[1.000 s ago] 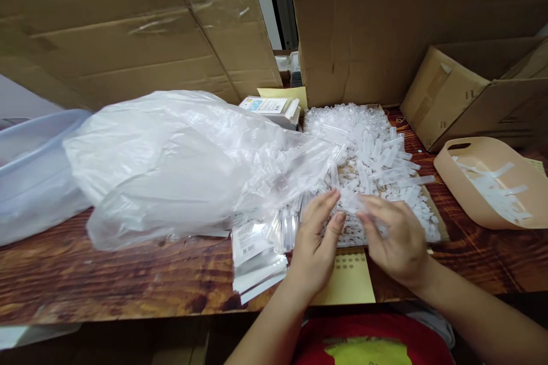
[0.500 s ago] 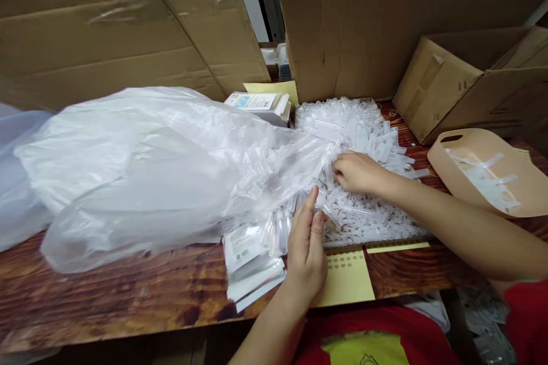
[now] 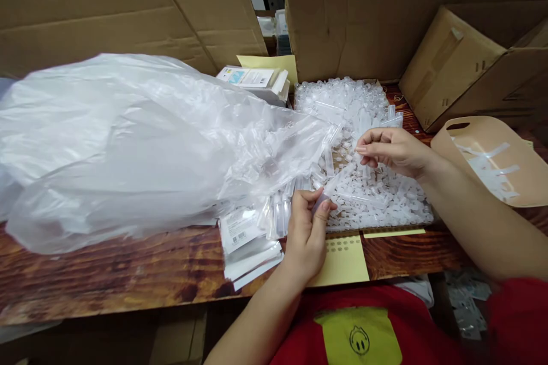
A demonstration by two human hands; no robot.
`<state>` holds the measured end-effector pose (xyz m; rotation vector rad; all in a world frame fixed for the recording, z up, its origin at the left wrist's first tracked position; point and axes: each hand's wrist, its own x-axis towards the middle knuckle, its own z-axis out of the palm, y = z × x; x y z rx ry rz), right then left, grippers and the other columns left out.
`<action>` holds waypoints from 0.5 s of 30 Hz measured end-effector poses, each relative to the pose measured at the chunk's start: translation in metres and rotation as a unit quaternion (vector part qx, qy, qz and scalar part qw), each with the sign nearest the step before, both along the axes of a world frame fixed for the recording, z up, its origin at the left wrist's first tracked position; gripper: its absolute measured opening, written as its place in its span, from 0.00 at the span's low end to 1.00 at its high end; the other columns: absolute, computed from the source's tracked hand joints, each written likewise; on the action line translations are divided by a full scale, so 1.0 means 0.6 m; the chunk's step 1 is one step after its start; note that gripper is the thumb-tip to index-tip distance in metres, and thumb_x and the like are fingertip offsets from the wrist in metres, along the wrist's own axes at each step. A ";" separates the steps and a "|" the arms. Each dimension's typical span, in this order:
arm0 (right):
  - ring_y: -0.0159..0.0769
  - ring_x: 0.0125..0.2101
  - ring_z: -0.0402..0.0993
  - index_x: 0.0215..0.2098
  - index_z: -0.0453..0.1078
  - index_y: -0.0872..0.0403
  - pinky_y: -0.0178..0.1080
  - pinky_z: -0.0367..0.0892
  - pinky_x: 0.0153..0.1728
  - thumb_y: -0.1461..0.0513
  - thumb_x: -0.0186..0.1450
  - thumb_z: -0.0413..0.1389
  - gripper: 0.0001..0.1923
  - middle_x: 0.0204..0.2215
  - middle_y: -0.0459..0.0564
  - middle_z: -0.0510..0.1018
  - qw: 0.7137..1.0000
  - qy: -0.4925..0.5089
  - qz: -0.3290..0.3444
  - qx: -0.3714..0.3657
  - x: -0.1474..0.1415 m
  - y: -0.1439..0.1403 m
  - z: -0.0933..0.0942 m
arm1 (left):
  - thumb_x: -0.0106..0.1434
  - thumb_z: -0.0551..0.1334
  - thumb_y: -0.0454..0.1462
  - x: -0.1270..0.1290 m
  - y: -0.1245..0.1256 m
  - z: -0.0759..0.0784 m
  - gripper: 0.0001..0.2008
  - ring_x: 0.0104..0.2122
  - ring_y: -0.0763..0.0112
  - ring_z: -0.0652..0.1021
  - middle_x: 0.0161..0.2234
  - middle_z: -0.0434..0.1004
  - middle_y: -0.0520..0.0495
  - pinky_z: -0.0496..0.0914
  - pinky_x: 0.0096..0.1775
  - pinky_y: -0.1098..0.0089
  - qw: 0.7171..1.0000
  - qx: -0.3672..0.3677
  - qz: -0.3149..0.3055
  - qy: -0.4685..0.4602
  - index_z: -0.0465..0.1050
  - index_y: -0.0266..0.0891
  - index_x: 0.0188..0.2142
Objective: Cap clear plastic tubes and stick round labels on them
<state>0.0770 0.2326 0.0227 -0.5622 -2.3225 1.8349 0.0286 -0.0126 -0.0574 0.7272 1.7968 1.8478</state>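
My left hand (image 3: 307, 234) is closed around the lower end of a clear plastic tube (image 3: 338, 181), which tilts up to the right. My right hand (image 3: 396, 151) hovers to its upper right with thumb and forefinger pinched; whatever is between them is too small to make out. Beneath both hands lies a heap of small white plastic pieces (image 3: 385, 205) in a shallow cardboard tray (image 3: 342, 230). More clear tubes (image 3: 280, 217) lie left of my left hand, by the mouth of a large translucent plastic bag (image 3: 171, 154).
Printed white packets (image 3: 244, 234) and a yellow sheet (image 3: 346, 262) lie near the table's front edge. A beige bin (image 3: 526, 174) with white strips and an open cardboard box (image 3: 458, 63) stand at right. White boxes (image 3: 252, 77) sit behind the bag.
My right hand has lifted from the heap and moved right, with its fingers pinched. The fingers of my left hand have curled around the tube. The camera view has shifted slightly.
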 end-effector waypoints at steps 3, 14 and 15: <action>0.32 0.24 0.74 0.33 0.73 0.57 0.33 0.67 0.24 0.48 0.53 0.73 0.24 0.24 0.48 0.77 0.996 0.072 -0.006 -0.055 0.026 -0.017 -0.006 | 0.75 0.58 0.46 -0.003 0.001 -0.003 0.11 0.41 0.67 0.78 0.39 0.79 0.48 0.69 0.46 0.65 1.000 0.007 -0.005 -0.003 0.66 0.43 0.49; 0.31 0.34 0.79 0.44 0.75 0.56 0.32 0.74 0.36 0.63 0.69 0.62 0.06 0.36 0.49 0.83 0.935 0.218 0.158 0.230 0.053 -0.065 -0.018 | 0.76 0.57 0.45 -0.004 0.002 0.001 0.11 0.43 0.68 0.79 0.40 0.78 0.47 0.70 0.47 0.66 0.995 0.030 -0.092 0.028 0.66 0.42 0.51; 0.31 0.35 0.79 0.45 0.75 0.56 0.33 0.74 0.37 0.64 0.70 0.61 0.06 0.37 0.49 0.83 0.929 0.227 0.168 0.241 0.055 -0.066 -0.018 | 0.76 0.57 0.44 -0.005 0.000 0.000 0.10 0.43 0.68 0.79 0.40 0.78 0.47 0.70 0.47 0.66 0.994 0.025 -0.097 0.039 0.66 0.42 0.51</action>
